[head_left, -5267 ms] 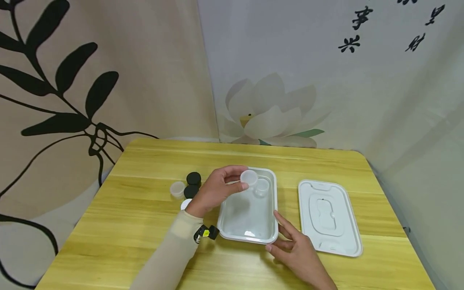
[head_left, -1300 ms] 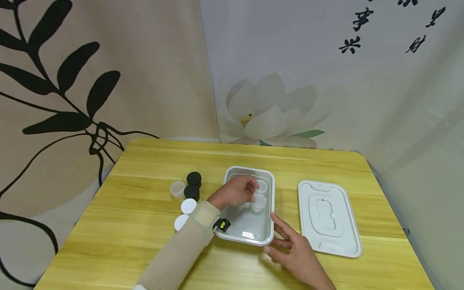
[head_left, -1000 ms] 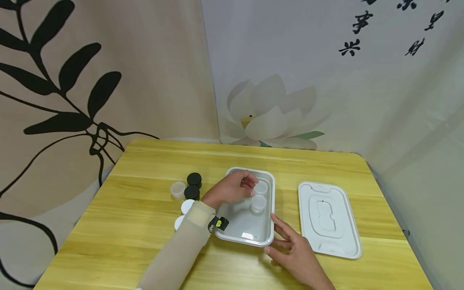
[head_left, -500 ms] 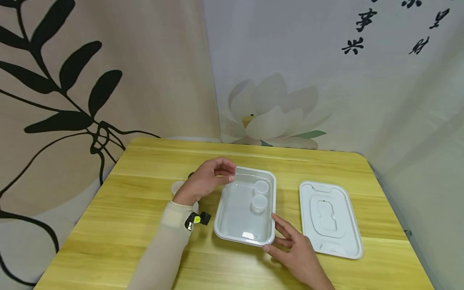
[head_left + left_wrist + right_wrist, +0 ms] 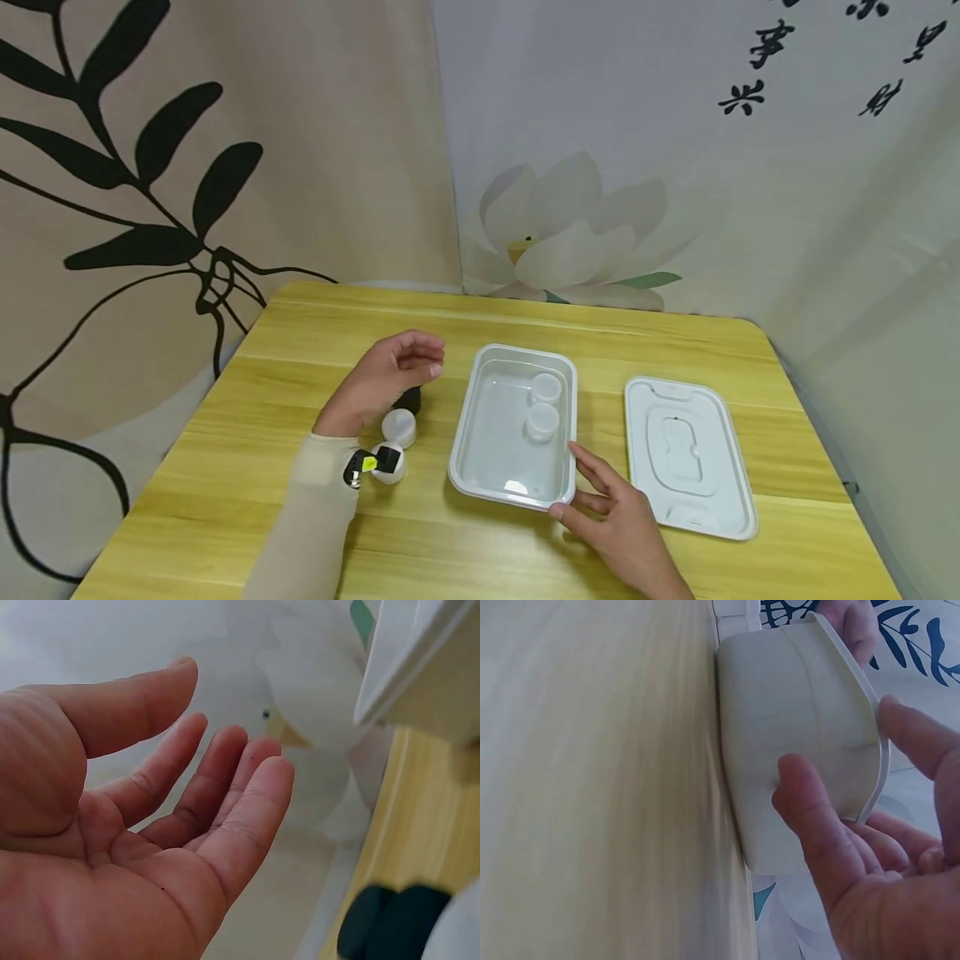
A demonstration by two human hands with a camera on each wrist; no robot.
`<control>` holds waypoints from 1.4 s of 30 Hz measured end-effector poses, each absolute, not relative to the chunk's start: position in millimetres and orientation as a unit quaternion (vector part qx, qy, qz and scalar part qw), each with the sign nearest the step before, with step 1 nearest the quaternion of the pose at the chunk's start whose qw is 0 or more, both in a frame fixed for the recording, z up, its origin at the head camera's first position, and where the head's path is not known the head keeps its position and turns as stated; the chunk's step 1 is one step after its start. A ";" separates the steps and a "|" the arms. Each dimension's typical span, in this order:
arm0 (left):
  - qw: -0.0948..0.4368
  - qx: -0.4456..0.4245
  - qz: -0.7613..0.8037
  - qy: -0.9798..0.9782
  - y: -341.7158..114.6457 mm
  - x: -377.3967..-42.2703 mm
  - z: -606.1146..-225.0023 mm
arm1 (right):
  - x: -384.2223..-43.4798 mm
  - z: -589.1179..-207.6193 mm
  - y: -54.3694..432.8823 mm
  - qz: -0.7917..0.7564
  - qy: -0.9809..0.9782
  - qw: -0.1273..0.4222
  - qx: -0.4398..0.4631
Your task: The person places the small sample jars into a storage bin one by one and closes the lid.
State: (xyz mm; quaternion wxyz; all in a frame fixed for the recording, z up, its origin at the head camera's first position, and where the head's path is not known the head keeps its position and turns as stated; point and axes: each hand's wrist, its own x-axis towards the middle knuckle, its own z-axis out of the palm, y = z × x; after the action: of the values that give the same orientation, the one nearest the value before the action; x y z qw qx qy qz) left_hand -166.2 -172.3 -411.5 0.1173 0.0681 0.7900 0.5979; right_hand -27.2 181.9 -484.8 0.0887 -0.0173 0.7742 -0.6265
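Observation:
In the head view, my left hand (image 5: 386, 375) is above the table's left side, left of a white rectangular plastic box (image 5: 487, 442). Its fingers are loosely bent and hold nothing, as the left wrist view shows at the palm (image 5: 150, 885). My right hand (image 5: 618, 529) holds the box's near right corner, thumb on the front and fingers on the right side. The right wrist view shows that hand (image 5: 900, 900) against the box's outer wall (image 5: 780, 712). Two small translucent round tubs, one (image 5: 546, 387) behind the other (image 5: 542, 422), stand inside the box.
A white lid (image 5: 690, 458) lies right of the box. Below my left hand are two white-topped tubs, one (image 5: 398, 427) behind the other (image 5: 393, 477), and a black tub (image 5: 408, 399), partly covered by that hand. The wooden table (image 5: 465, 550) reaches a printed curtain (image 5: 360, 167).
My left hand set a translucent tub in the box beside another, let go, and moved out leftwards over the other tubs. The right hand stays at the box's corner.

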 end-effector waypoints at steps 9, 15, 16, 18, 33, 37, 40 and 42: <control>0.072 -0.005 0.603 0.795 -226.1 -154.7 -425.0 | -25.1 -482.4 183.2 -0.629 0.773 0.084 -0.003; 0.053 -0.052 0.576 0.814 -249.4 -143.2 -435.8 | -25.7 -485.0 184.3 -0.631 0.771 0.083 -0.011; 0.054 -0.056 0.576 0.814 -252.3 -141.9 -438.8 | -25.9 -485.6 184.6 -0.630 0.772 0.083 -0.013; 0.064 -0.059 0.580 0.810 -257.1 -139.9 -445.0 | -26.1 -486.3 184.9 -0.630 0.772 0.083 -0.015; 0.125 -0.074 0.609 0.780 -260.2 -140.7 -477.3 | -27.0 -485.2 184.5 -0.661 0.743 0.109 -0.009; 0.120 -0.069 0.605 0.784 -259.0 -142.0 -482.2 | -28.5 -485.9 185.7 -0.666 0.736 0.120 -0.024; 0.116 -0.069 0.603 0.786 -258.4 -142.7 -485.8 | -29.0 -486.4 186.2 -0.667 0.735 0.123 -0.031; 0.114 -0.068 0.602 0.788 -257.6 -143.0 -488.2 | -28.9 -486.6 186.4 -0.666 0.735 0.124 -0.032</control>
State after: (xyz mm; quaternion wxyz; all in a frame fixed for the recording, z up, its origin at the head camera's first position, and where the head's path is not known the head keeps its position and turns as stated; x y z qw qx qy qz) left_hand -143.0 -257.6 -488.2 0.1139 -0.0679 0.7875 0.6018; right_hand -28.9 186.4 -486.6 0.1236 -0.0320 0.7350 -0.6659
